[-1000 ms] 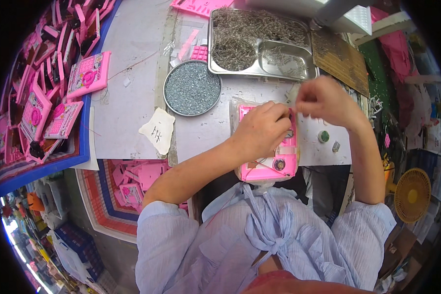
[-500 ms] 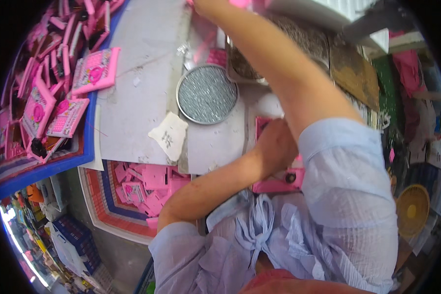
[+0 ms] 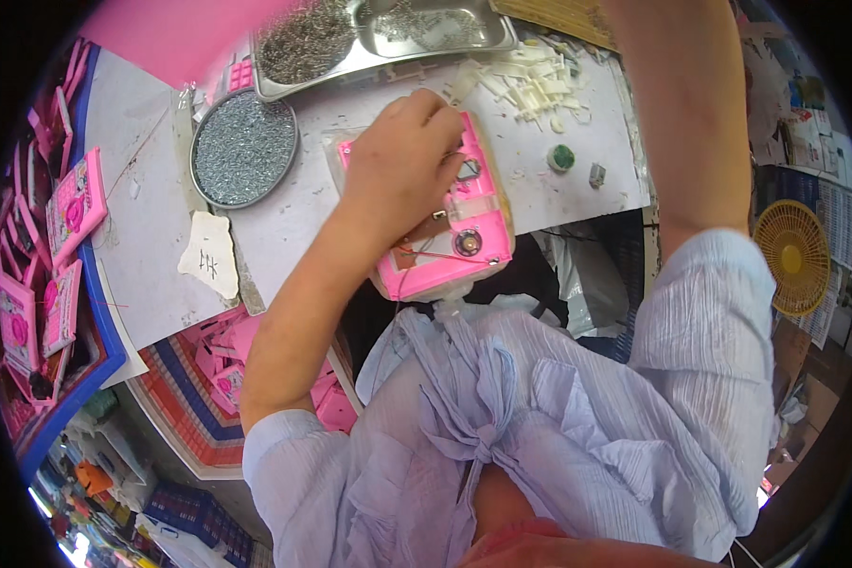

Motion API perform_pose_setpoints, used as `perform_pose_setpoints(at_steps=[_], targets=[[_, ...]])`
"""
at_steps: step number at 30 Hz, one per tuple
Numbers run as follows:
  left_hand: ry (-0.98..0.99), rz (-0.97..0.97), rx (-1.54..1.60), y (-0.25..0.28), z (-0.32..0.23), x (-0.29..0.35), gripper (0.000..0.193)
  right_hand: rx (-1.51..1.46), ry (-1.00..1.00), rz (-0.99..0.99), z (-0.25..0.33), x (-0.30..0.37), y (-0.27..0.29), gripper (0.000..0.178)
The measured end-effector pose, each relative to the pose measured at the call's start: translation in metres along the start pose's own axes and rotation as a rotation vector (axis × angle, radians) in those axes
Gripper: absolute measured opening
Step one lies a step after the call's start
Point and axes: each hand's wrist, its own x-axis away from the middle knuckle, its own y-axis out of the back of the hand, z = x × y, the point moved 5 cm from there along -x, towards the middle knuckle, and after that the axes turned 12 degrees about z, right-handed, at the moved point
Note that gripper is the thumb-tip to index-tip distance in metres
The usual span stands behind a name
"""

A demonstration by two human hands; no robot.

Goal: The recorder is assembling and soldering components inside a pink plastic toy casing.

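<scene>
An opened pink plastic toy housing [image 3: 433, 275] lies in front of me, with a round black speaker-like part, thin wires and small fittings inside. My left hand [image 3: 402, 156] rests over its upper middle, fingers curled down into it; what they pinch, if anything, is hidden. Close to those fingertips is a small greenish part [image 3: 469, 170]. My right forearm [image 3: 686, 114] reaches up past the top edge on the right, so my right hand is out of view. A round dish of small silvery pins [image 3: 244, 149] stands left of the housing.
A metal tray [image 3: 435, 28] of small screw-like pieces stands behind, beside white plastic parts [image 3: 530, 80]. A green-topped small round item [image 3: 560, 158] sits at right. Pink toys fill a blue-edged bin [image 3: 114, 322]; more pink parts lie in a basket [image 3: 194, 417]. A blurred pink shape [image 3: 189, 38] hangs close.
The view has swung to the right. My right arm, earlier stretched across the top middle, now reaches up at the right. The housing shows more fully under my left hand.
</scene>
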Motion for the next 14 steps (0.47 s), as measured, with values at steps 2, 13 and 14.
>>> perform_pose_setpoints(at_steps=[2, 13, 14], targets=[[-0.009, -0.013, 0.105, 0.014, 0.000, 0.011, 0.022, -0.261, -0.075, -0.079, -0.012, 0.068, 0.010, 0.017], [0.348, -0.450, 1.104, 0.081, 0.000, 0.068, 0.051, -0.891, -0.088, -0.188, -0.055, 0.113, -0.082, 0.024], [0.355, -0.452, 1.096, 0.083, 0.001, 0.069, 0.051, -0.762, -0.074, -0.207, -0.054, 0.112, -0.083, 0.026]])
